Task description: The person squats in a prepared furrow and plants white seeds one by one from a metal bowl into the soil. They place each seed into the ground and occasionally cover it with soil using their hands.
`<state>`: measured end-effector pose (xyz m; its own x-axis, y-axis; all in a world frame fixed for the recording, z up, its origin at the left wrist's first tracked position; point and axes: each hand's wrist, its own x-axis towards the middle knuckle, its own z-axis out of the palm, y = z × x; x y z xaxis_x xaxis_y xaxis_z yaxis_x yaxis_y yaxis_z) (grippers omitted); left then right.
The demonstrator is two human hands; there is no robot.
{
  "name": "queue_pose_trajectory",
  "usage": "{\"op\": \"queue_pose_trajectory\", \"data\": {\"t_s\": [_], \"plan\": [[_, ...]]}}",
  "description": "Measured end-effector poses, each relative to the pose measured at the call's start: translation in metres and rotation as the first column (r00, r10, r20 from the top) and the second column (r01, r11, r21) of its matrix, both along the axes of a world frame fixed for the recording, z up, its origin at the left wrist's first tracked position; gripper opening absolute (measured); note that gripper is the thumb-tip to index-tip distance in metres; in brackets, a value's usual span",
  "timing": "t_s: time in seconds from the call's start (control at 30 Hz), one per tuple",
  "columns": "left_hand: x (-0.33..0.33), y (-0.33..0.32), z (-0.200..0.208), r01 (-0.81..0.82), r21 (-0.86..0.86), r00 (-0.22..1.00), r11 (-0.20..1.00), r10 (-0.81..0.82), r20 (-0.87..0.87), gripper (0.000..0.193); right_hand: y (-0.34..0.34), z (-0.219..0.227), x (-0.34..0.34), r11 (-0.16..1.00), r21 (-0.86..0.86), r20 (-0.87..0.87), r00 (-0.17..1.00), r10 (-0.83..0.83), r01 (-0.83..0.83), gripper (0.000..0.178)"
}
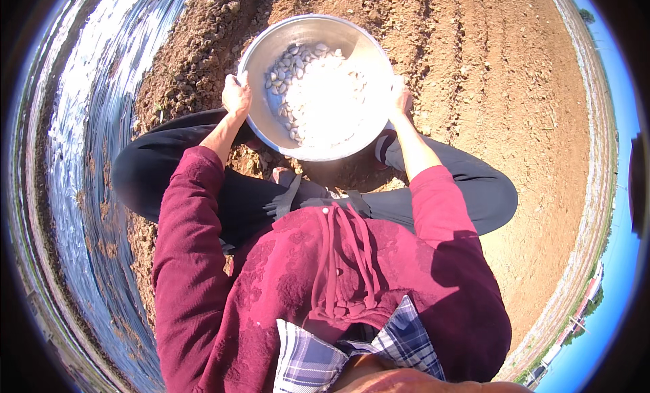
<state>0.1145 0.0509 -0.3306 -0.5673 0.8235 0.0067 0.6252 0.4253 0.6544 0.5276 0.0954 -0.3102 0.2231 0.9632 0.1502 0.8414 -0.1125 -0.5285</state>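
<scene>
A round metal basin (365, 49) is held out in front of me, above the soil beyond my crossed or bent legs. Inside it lie many pale, pointed pieces that look like garlic cloves (292, 71); glare whites out the middle and right of the pile. My left hand (237, 96) is closed on the basin's left rim, thumb up near the edge. On the opposite side my right hand (400, 98) grips the right rim, its fingers partly hidden by the wall and bright light. Both forearms reach forward in dark red sleeves.
Loose brown soil (501, 88) with shallow furrows spreads ahead and to the right. Along the left runs a strip of shiny plastic film (101, 122), with clods (196, 61) beside it. My dark-trousered knees (145, 166) flank the space below the basin.
</scene>
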Motion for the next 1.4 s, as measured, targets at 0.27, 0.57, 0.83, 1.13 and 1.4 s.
{"op": "queue_pose_trajectory", "data": {"t_s": [0.27,0.57,0.83,1.13,1.4], "plan": [[-0.021,0.023,0.130,-0.312,0.591,0.737,0.744,-0.203,0.645,0.034,0.016,0.190,-0.042,0.778,0.618,0.003,0.989,0.145,-0.116,0.016],[-0.076,0.032,0.114,-0.222,0.365,0.747,0.904,-0.082,0.659,0.042,0.040,0.121,-0.061,0.967,0.235,-0.105,0.986,0.127,-0.099,0.025],[-0.077,0.004,0.037,0.037,0.079,0.871,0.996,-0.070,0.486,0.044,-0.023,-0.033,-0.031,0.994,-0.017,-0.093,0.990,0.108,-0.110,0.027],[0.000,-0.033,0.264,-0.099,0.670,0.773,0.736,-0.367,0.517,0.026,0.019,0.150,-0.015,0.803,0.594,-0.347,0.916,0.202,0.048,0.019],[-0.027,0.045,0.113,-0.038,0.387,0.723,0.921,-0.242,0.647,0.028,0.054,0.001,0.015,0.942,0.328,-0.612,0.743,0.270,-0.072,0.023]]}}
